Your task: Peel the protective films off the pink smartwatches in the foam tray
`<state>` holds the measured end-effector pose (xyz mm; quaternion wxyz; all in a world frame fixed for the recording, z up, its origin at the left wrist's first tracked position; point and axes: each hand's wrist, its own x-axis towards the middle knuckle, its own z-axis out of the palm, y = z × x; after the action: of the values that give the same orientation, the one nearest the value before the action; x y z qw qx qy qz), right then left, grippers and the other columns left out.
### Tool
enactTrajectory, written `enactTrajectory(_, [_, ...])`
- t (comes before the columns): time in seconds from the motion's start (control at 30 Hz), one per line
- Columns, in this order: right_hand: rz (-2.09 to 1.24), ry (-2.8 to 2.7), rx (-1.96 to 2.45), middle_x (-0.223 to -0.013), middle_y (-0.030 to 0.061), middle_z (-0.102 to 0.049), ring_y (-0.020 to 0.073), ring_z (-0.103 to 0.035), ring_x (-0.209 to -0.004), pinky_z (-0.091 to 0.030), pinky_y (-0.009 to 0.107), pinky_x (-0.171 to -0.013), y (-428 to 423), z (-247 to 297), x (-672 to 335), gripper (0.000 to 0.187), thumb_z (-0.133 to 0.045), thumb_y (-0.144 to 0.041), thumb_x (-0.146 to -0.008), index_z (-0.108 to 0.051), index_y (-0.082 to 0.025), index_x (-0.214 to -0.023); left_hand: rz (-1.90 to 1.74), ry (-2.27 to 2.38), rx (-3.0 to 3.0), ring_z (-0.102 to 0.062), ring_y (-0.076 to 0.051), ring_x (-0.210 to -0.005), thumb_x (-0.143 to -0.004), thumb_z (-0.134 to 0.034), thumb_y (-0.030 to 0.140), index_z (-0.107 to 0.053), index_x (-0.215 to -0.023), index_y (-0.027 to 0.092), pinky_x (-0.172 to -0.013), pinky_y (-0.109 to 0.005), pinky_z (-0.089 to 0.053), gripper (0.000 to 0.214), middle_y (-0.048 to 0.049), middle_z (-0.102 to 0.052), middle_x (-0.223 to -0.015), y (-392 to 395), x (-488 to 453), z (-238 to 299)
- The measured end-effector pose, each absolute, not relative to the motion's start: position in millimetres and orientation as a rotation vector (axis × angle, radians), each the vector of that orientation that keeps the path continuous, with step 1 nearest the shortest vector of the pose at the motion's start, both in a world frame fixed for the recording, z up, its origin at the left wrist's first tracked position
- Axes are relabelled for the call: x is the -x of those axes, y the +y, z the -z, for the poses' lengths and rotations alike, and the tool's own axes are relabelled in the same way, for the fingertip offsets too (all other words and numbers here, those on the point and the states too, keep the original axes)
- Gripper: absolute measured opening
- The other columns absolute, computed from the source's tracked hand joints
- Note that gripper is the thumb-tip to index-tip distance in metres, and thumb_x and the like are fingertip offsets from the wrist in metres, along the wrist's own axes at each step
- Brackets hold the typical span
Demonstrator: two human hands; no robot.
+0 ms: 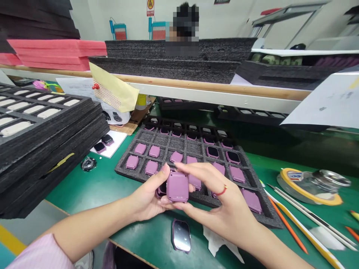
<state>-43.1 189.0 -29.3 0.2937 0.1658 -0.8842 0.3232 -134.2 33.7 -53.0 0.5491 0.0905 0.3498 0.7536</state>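
Observation:
A purple smartwatch case (177,186) is held up in front of me with its plain back toward the camera. My right hand (224,198) grips it by the top and bottom edges between fingers and thumb. My left hand (148,194) is closed at its left side, around a second purple watch (162,188) whose dark screen shows partly behind the first. Below the hands, another smartwatch (181,236) lies screen up on the green table. Behind them a black foam tray (179,144) carries purple watches in its compartments, some back up, some screen up.
Stacked foam trays (50,149) with pale pieces stand at left. Two watches (103,143) lie on white paper beside them. At right are a glass jar with a metal lid (331,181), a tape roll (288,186), thin sticks and an orange pen (291,228). Crumpled tissue (220,241) lies in front.

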Motion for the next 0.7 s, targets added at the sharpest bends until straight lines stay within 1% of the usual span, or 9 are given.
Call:
enactTrajectory(0.1, [-0.782,-2.351,-0.412,-0.112,0.0088,-0.071,0.0236,-0.068,-0.104,-0.057,0.040,-0.091,202.6,32.2,54.5,0.042,-0.075,-0.026,-0.083,-0.063,-0.023,-0.123,-1.869,0.834,-0.146,-0.037,0.000,-0.043,-0.075,-0.082,0.052,-0.066,-0.082,0.011,-0.045,-0.014,-0.028,0.045,-0.0002,-0.060,-0.067,36.8,135.3,52.2])
enactTrajectory(0.2, [-0.770,-2.363,-0.107,-0.105,0.0089,-0.072,0.0243,-0.070,-0.095,-0.058,0.044,-0.088,233.0,39.6,78.5,0.033,-0.074,-0.035,-0.082,-0.068,-0.021,-0.111,-1.895,0.838,-0.033,-0.040,-0.001,-0.045,-0.082,-0.078,0.042,-0.063,-0.086,0.012,-0.045,-0.015,-0.027,0.033,-0.0031,-0.066,-0.075,37.9,138.3,51.9])
enactTrajectory(0.27, [-0.775,-2.376,0.106,-0.106,0.0106,-0.072,0.0266,-0.070,-0.096,-0.057,0.048,-0.090,257.6,48.8,96.9,0.036,-0.073,-0.041,-0.081,-0.070,-0.020,-0.111,-1.889,0.907,-0.037,-0.040,-0.002,-0.043,-0.087,-0.071,0.043,-0.062,-0.089,0.013,-0.045,-0.016,-0.027,0.031,-0.0060,-0.070,-0.080,37.2,139.8,51.4])
enactTrajectory(0.33, [-0.763,-2.385,0.184,-0.114,0.0139,-0.071,0.0301,-0.069,-0.107,-0.053,0.052,-0.099,279.7,61.2,113.3,0.040,-0.071,-0.043,-0.082,-0.070,-0.019,-0.115,-1.874,0.995,-0.098,-0.039,-0.003,-0.041,-0.089,-0.066,0.049,-0.061,-0.087,0.014,-0.045,-0.018,-0.025,0.036,-0.0071,-0.071,-0.078,36.1,139.9,50.5])
enactTrajectory(0.4, [-0.774,-2.419,0.208,-0.119,0.0147,-0.072,0.0321,-0.067,-0.114,-0.049,0.055,-0.105,295.2,74.3,125.4,0.038,-0.068,-0.043,-0.085,-0.072,-0.020,-0.114,-1.832,1.070,-0.169,-0.038,-0.003,-0.041,-0.088,-0.064,0.053,-0.062,-0.085,0.013,-0.044,-0.019,-0.023,0.041,-0.0070,-0.070,-0.075,35.1,138.4,49.5])
enactTrajectory(0.47, [-0.809,-2.462,0.215,-0.116,0.0133,-0.074,0.0327,-0.067,-0.115,-0.049,0.056,-0.105,301.9,83.3,131.5,0.032,-0.068,-0.042,-0.085,-0.074,-0.022,-0.108,-1.791,1.103,-0.232,-0.037,-0.002,-0.042,-0.087,-0.067,0.053,-0.065,-0.088,0.012,-0.045,-0.019,-0.020,0.041,-0.0061,-0.069,-0.075,34.8,136.1,49.2])
enactTrajectory(0.53, [-0.850,-2.482,0.216,-0.114,0.0129,-0.075,0.0326,-0.068,-0.115,-0.049,0.057,-0.105,298.2,83.7,129.8,0.029,-0.067,-0.042,-0.086,-0.075,-0.022,-0.106,-1.780,1.077,-0.255,-0.038,-0.002,-0.044,-0.085,-0.070,0.053,-0.068,-0.093,0.011,-0.046,-0.019,-0.020,0.042,-0.0063,-0.068,-0.077,35.3,134.2,50.3])
enactTrajectory(0.6, [-0.895,-2.469,0.202,-0.119,0.0138,-0.073,0.0315,-0.067,-0.117,-0.048,0.057,-0.106,283.8,74.2,119.3,0.031,-0.063,-0.041,-0.090,-0.072,-0.021,-0.112,-1.783,0.989,-0.226,-0.041,-0.003,-0.046,-0.085,-0.069,0.055,-0.070,-0.096,0.010,-0.046,-0.019,-0.021,0.047,-0.0088,-0.068,-0.080,36.3,133.6,52.5])
enactTrajectory(0.7, [-0.995,-2.434,0.096,-0.124,0.0118,-0.070,0.0260,-0.067,-0.117,-0.052,0.050,-0.103,247.4,50.4,89.6,0.032,-0.054,-0.041,-0.098,-0.066,-0.022,-0.121,-1.782,0.843,-0.147,-0.045,-0.005,-0.047,-0.086,-0.067,0.056,-0.071,-0.095,0.009,-0.045,-0.018,-0.024,0.048,-0.0105,-0.067,-0.082,38.2,134.4,56.6])
